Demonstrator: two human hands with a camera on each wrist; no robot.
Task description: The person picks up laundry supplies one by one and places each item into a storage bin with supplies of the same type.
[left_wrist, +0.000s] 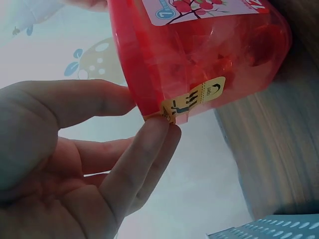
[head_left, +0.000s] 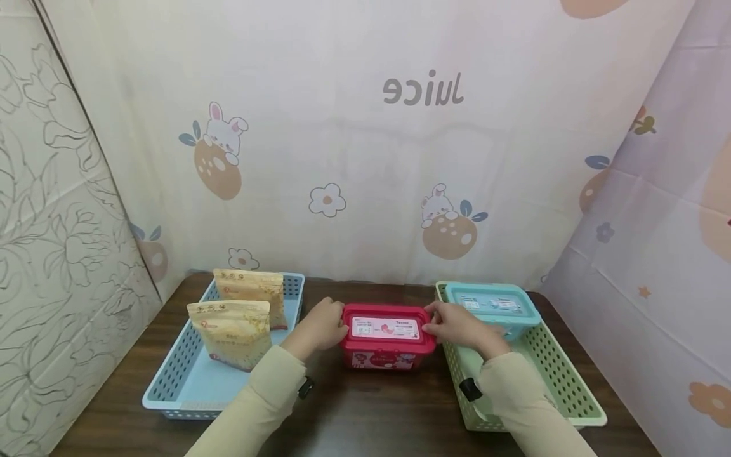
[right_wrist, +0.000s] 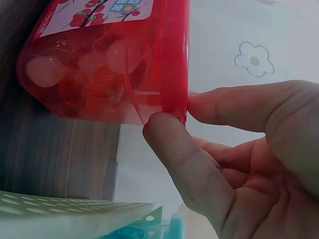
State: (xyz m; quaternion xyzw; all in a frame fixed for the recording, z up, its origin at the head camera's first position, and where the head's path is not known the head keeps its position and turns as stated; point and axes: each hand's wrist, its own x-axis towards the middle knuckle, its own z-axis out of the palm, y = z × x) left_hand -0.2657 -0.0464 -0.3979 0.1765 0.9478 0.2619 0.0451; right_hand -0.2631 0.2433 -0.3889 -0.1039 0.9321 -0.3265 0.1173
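A red lidded plastic box (head_left: 388, 346) is at the middle of the brown table, between two baskets. My left hand (head_left: 322, 325) pinches the left end of its lid rim between thumb and fingers, beside a yellow sticker (left_wrist: 197, 98). At the opposite end, my right hand (head_left: 461, 329) pinches the lid rim the same way. Through the translucent red wall, rounded pods (right_wrist: 46, 70) show inside. The lid lies flat over the box, and its pink-and-white label (head_left: 385, 327) faces up.
To the left, a light blue basket (head_left: 171, 377) holds two yellow pouches (head_left: 231, 336) standing upright. On the right, a pale green basket (head_left: 562, 368) has a turquoise lidded box (head_left: 492, 303) at its far end. A printed curtain (head_left: 354, 158) hangs behind the table (head_left: 365, 412).
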